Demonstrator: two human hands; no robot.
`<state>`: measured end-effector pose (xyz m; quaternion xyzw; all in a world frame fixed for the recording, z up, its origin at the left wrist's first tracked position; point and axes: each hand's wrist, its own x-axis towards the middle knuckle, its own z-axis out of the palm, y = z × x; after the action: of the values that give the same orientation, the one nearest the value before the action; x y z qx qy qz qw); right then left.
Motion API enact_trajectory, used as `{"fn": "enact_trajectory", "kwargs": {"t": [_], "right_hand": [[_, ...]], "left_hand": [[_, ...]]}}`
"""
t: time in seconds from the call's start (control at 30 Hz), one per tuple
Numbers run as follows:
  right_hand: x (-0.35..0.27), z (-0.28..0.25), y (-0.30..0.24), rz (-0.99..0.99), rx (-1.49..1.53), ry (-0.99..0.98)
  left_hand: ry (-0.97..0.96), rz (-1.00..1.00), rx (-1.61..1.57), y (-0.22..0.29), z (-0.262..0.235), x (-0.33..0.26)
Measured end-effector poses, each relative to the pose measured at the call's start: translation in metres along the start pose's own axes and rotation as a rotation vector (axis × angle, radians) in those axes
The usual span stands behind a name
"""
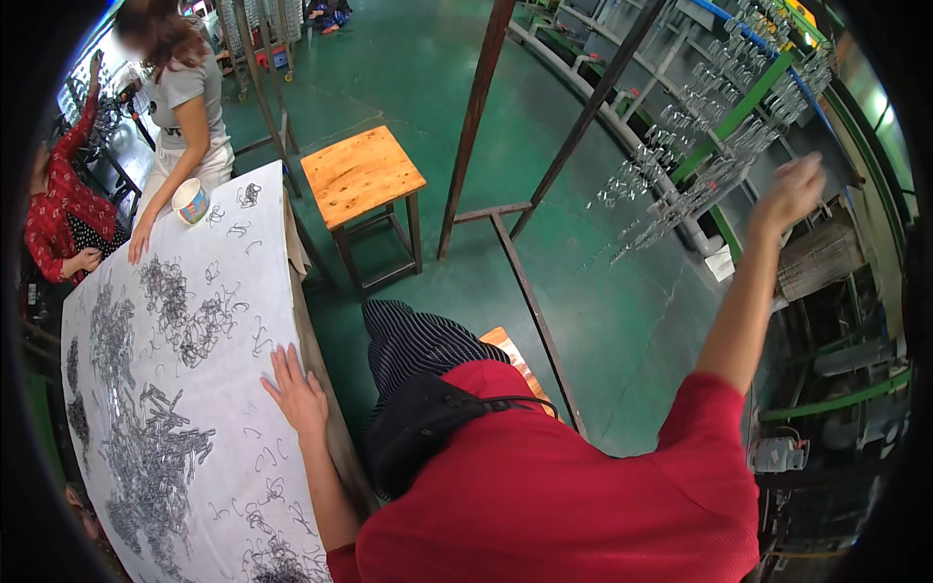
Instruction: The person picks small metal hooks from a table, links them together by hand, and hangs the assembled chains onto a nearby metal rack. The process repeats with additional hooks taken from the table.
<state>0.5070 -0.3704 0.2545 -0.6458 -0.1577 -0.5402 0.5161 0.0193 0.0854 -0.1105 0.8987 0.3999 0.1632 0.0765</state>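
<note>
The fingers of your left hand [299,396] are lying spread apart on the white table [229,396], close to its right edge, with a few loose wire pieces just beside them. The fingers of your right hand [792,194] are curling inward, and I cannot tell whether they are clamping anything. That arm is reaching out to your right, beside shiny metal pieces [724,126] that are hanging in rows from a rack.

Farther left on the table, a large heap of dark wire pieces [155,457] is lying apart from your left hand. A smaller cluster is spreading beyond that hand, and another is sitting beside your left forearm.

Toward the far end, a paper cup [190,202] is standing near a co-worker in grey [187,97], who is resting a hand on the table. A person in patterned red [73,209] is staying close by. A wooden stool [363,171] is standing on the green floor [627,335].
</note>
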Motion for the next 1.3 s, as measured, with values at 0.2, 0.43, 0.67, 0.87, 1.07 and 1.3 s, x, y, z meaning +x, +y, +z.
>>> {"fn": "enact_trajectory", "kwargs": {"t": [0.2,0.43,0.67,0.87,1.07,1.3], "right_hand": [[-0.345,-0.066,0.122,0.662,-0.464,-0.647],[-0.391,-0.012,0.142,0.976,-0.267,-0.618],[-0.393,-0.016,0.159,1.001,-0.487,-0.543],[-0.402,-0.026,0.155,0.907,-0.581,-0.437],[-0.397,-0.041,0.148,0.929,-0.518,-0.370],[-0.380,-0.041,0.137,0.804,-0.477,-0.477]], "left_hand": [[-0.032,-0.006,0.003,0.006,0.001,0.006],[-0.038,-0.012,0.062,0.001,-0.001,0.007],[-0.048,-0.034,0.042,0.004,-0.001,0.007],[-0.039,-0.025,0.015,0.003,-0.001,0.005],[-0.037,-0.017,0.003,0.007,0.003,0.006],[0.017,-0.042,-0.005,-0.007,0.010,0.004]]}}
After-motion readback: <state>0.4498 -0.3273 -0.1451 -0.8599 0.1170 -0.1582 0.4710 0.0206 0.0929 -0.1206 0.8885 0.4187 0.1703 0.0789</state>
